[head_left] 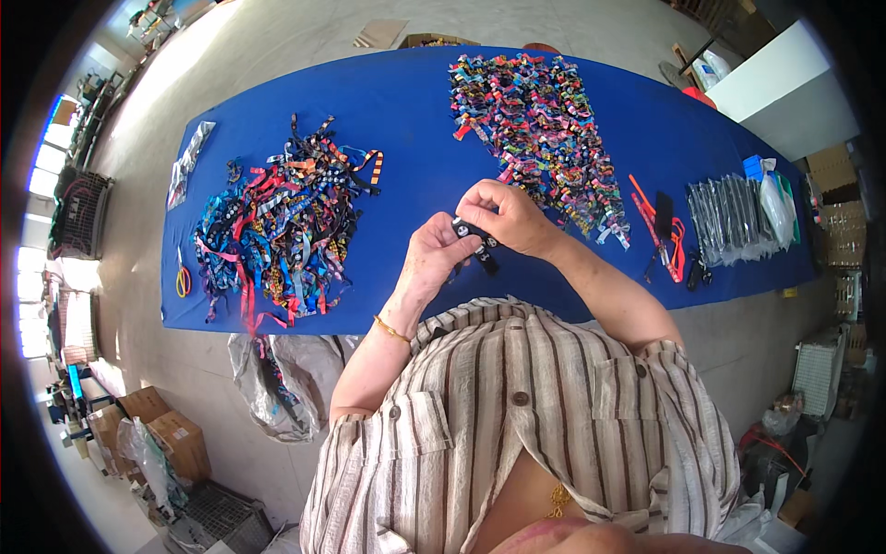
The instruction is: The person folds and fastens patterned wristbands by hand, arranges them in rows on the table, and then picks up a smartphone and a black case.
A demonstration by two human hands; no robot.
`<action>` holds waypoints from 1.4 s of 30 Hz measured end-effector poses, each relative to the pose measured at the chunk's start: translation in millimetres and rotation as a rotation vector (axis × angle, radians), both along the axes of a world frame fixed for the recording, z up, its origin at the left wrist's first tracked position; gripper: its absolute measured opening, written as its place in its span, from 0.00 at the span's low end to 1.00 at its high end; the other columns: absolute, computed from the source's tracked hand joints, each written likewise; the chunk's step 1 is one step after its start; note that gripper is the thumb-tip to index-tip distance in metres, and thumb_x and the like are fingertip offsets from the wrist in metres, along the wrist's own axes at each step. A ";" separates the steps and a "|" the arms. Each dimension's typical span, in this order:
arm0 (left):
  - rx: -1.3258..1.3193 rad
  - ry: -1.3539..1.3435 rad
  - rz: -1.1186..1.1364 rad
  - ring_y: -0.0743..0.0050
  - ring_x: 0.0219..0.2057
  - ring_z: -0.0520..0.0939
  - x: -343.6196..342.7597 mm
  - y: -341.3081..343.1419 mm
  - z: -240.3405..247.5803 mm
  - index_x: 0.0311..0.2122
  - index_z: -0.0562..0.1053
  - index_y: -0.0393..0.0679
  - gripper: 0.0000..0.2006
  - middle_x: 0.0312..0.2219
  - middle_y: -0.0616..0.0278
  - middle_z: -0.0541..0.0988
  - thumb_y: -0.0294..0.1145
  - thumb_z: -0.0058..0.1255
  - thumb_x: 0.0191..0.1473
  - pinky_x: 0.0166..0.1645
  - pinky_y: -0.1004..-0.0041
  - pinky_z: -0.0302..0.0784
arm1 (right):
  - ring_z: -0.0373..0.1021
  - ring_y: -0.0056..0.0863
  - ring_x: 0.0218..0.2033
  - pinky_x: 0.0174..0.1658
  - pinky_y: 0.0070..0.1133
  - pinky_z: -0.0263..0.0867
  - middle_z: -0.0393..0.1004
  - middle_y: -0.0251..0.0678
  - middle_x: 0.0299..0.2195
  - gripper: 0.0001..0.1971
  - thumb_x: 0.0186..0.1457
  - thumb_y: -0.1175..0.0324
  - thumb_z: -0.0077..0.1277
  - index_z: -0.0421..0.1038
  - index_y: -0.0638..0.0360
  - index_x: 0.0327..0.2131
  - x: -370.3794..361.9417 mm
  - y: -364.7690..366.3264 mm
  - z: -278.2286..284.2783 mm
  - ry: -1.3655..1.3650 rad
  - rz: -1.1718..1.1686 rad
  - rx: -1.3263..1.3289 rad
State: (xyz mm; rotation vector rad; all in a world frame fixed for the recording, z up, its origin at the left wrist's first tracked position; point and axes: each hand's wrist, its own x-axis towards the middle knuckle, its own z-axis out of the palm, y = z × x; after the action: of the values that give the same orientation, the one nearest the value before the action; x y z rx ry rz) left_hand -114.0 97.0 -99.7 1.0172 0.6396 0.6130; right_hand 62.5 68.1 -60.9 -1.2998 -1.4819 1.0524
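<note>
Just in front of my chest, over the near part of the blue-covered table (406, 102), both my hands meet at a black strap with white round prints (477, 242). My left hand (432, 254) pinches it between thumb and fingers. From above, my right hand (508, 217) grips its upper end with bent fingers. Part of the strap is hidden by the fingers. Left of my hands lies a loose heap of colourful printed straps (286, 231). Beyond my right hand, many small bundled straps (540, 120) lie packed in rows.
Scissors with orange handles (184, 281) and a clear packet (191, 162) lie at the table's left end. To the right are orange-red straps (660, 231) and a stack of plastic-wrapped dark pieces (729, 222). A plastic sack (286, 383) stands below the near edge; cardboard boxes (175, 443) sit lower left.
</note>
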 end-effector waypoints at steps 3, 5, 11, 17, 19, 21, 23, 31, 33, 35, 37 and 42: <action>0.005 0.024 0.072 0.86 0.23 0.74 -4.8 5.3 -1.4 0.32 0.70 0.43 0.08 0.24 0.70 0.76 0.20 0.59 0.51 0.28 0.83 0.70 | 0.69 0.14 0.32 0.37 0.17 0.67 0.74 0.30 0.31 0.06 0.58 0.69 0.54 0.72 0.62 0.34 6.0 -2.5 5.9 0.148 0.002 -0.159; -0.022 -0.032 0.137 0.85 0.22 0.74 -5.6 8.8 -5.6 0.31 0.70 0.43 0.08 0.23 0.70 0.75 0.21 0.58 0.52 0.28 0.83 0.70 | 0.69 0.13 0.33 0.38 0.15 0.67 0.74 0.29 0.30 0.07 0.58 0.69 0.54 0.71 0.62 0.37 10.2 -6.9 2.4 0.116 0.016 -0.231; -0.069 -0.034 0.137 0.84 0.21 0.74 3.4 7.1 10.3 0.32 0.68 0.43 0.08 0.23 0.68 0.76 0.24 0.57 0.54 0.28 0.82 0.70 | 0.66 0.10 0.27 0.31 0.15 0.64 0.73 0.26 0.24 0.05 0.57 0.70 0.53 0.73 0.63 0.33 11.5 -11.5 -18.6 0.063 -0.060 -0.195; 0.084 0.075 0.067 0.84 0.21 0.74 2.3 8.3 5.8 0.31 0.67 0.43 0.08 0.23 0.65 0.76 0.24 0.57 0.54 0.26 0.82 0.65 | 0.64 0.11 0.25 0.29 0.15 0.62 0.72 0.26 0.23 0.06 0.58 0.70 0.53 0.72 0.63 0.31 13.6 -16.1 -5.2 -0.004 -0.058 -0.215; 0.096 0.098 0.054 0.84 0.21 0.74 2.7 7.3 7.4 0.31 0.67 0.43 0.08 0.23 0.65 0.76 0.24 0.56 0.54 0.25 0.82 0.64 | 0.66 0.13 0.28 0.33 0.16 0.64 0.72 0.27 0.26 0.05 0.59 0.71 0.51 0.71 0.62 0.32 17.2 -17.2 -2.1 -0.044 -0.044 -0.234; 0.102 0.101 0.048 0.84 0.21 0.74 4.4 7.3 6.8 0.30 0.66 0.43 0.09 0.23 0.65 0.76 0.23 0.56 0.54 0.25 0.82 0.64 | 0.66 0.13 0.28 0.33 0.16 0.64 0.72 0.27 0.26 0.05 0.59 0.71 0.51 0.71 0.62 0.32 19.1 -18.1 -4.7 -0.004 -0.041 -0.235; 0.094 0.114 0.049 0.84 0.21 0.74 4.9 6.2 9.3 0.30 0.67 0.43 0.09 0.23 0.65 0.76 0.23 0.56 0.53 0.25 0.82 0.64 | 0.66 0.13 0.29 0.33 0.16 0.64 0.72 0.27 0.26 0.05 0.59 0.71 0.51 0.71 0.62 0.32 21.3 -18.9 -8.2 0.035 -0.039 -0.235; 0.061 0.061 0.095 0.82 0.21 0.74 8.9 3.4 -0.4 0.31 0.67 0.43 0.09 0.24 0.64 0.77 0.22 0.57 0.53 0.28 0.81 0.68 | 0.66 0.11 0.29 0.34 0.15 0.65 0.72 0.26 0.27 0.06 0.57 0.71 0.55 0.70 0.61 0.36 23.3 -24.3 -17.6 0.203 0.078 -0.247; 0.019 0.034 0.100 0.82 0.24 0.74 10.8 2.4 -0.4 0.31 0.68 0.42 0.09 0.26 0.64 0.76 0.23 0.58 0.53 0.31 0.80 0.71 | 0.65 0.11 0.28 0.33 0.14 0.64 0.70 0.25 0.26 0.06 0.57 0.72 0.55 0.70 0.61 0.36 23.3 -25.9 -17.3 0.142 0.054 -0.236; 0.114 0.122 0.193 0.81 0.26 0.75 13.5 -0.6 -6.9 0.33 0.68 0.42 0.08 0.27 0.65 0.76 0.24 0.57 0.53 0.32 0.80 0.71 | 0.64 0.10 0.26 0.29 0.14 0.62 0.69 0.23 0.24 0.06 0.57 0.72 0.54 0.70 0.62 0.35 22.7 -27.1 -9.1 0.128 -0.043 -0.274; 0.211 0.206 0.274 0.81 0.28 0.75 17.7 -2.3 -6.5 0.34 0.69 0.41 0.08 0.29 0.65 0.75 0.24 0.57 0.54 0.34 0.80 0.72 | 0.63 0.10 0.25 0.27 0.15 0.61 0.68 0.23 0.23 0.05 0.56 0.72 0.54 0.69 0.62 0.34 27.0 -26.7 -13.4 0.123 -0.077 -0.260; 0.797 0.448 0.399 0.76 0.32 0.77 17.4 -15.7 9.6 0.40 0.72 0.37 0.08 0.31 0.61 0.76 0.25 0.55 0.54 0.36 0.77 0.73 | 0.61 0.11 0.22 0.25 0.17 0.60 0.67 0.26 0.19 0.06 0.56 0.70 0.53 0.69 0.63 0.33 24.0 -23.3 -11.8 0.026 -0.119 -0.227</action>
State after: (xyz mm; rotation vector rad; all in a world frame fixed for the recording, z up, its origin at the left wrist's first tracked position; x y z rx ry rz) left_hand -96.5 81.3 -90.2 1.8224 1.0417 1.0454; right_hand 86.5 44.8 -72.6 -1.5074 -1.2765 1.1795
